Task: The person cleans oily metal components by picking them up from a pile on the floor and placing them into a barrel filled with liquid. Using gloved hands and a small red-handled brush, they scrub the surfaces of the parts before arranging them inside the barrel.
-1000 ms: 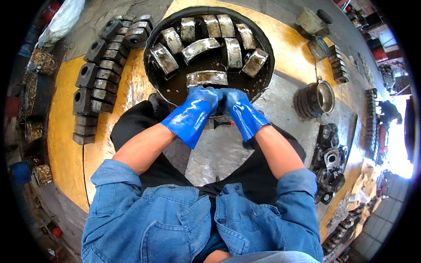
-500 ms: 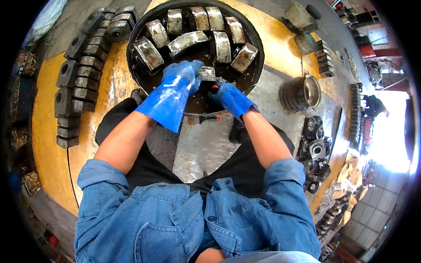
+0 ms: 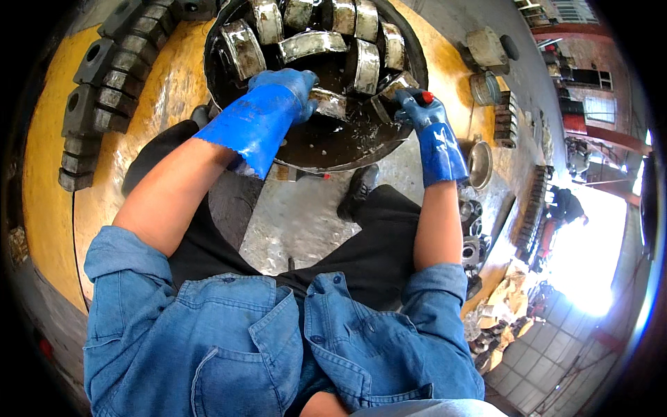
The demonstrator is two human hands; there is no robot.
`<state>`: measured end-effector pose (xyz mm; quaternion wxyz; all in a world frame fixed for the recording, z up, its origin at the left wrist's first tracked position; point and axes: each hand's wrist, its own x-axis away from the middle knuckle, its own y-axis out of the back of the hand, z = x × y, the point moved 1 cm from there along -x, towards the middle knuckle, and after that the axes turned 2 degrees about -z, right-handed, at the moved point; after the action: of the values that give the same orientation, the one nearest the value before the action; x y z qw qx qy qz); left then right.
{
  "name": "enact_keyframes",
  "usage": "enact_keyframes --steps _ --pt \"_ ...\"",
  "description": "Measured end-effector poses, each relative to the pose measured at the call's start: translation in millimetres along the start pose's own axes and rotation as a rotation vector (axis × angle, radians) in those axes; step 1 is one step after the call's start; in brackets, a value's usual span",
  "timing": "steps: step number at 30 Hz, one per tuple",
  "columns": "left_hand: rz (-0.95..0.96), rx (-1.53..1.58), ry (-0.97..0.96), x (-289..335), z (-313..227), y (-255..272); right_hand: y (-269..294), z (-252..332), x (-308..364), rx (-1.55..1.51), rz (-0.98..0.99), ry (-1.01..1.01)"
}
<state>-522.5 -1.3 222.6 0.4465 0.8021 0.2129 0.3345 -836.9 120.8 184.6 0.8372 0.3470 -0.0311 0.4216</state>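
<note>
A round black basin (image 3: pixel 221 48) sits in front of me, holding dark oily liquid (image 3: pixel 326 142) and several curved grey metal shells (image 3: pixel 311 43). My left hand (image 3: pixel 281 94), in a blue rubber glove, reaches into the basin and grips one curved metal shell (image 3: pixel 332 104) at the liquid's edge. My right hand (image 3: pixel 419 111), also gloved in blue, is closed around a small red-tipped tool (image 3: pixel 426 97) at the basin's right rim, touching another shell (image 3: pixel 389 90). My denim sleeves are rolled up and my dark-trousered knees lie below the basin.
A row of dark metal blocks (image 3: pixel 90 104) lines the yellow floor (image 3: pixel 42 181) on the left. Metal cylinders and rings (image 3: pixel 479 163) and stacked parts (image 3: pixel 504 118) lie to the right. Another person (image 3: pixel 564 207) crouches far right near bright light.
My hands have moved apart and deeper into the basin. The left hand has taken hold of a shell; the right, with the red-tipped tool, has shifted to the right rim.
</note>
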Motion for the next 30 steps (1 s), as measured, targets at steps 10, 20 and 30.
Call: enact_keyframes --steps 10,20,30 --pt "-0.02 0.016 -0.017 -3.6 -9.0 1.7 5.6 32.7 15.0 0.155 -0.073 0.128" --pt "-0.025 0.008 -0.036 -2.5 -2.9 -2.1 8.0 19.3 -2.6 0.097 -0.161 0.363" --pt "0.027 0.001 -0.005 -0.7 -3.4 3.1 4.6 3.2 -20.8 0.003 -0.239 0.527"
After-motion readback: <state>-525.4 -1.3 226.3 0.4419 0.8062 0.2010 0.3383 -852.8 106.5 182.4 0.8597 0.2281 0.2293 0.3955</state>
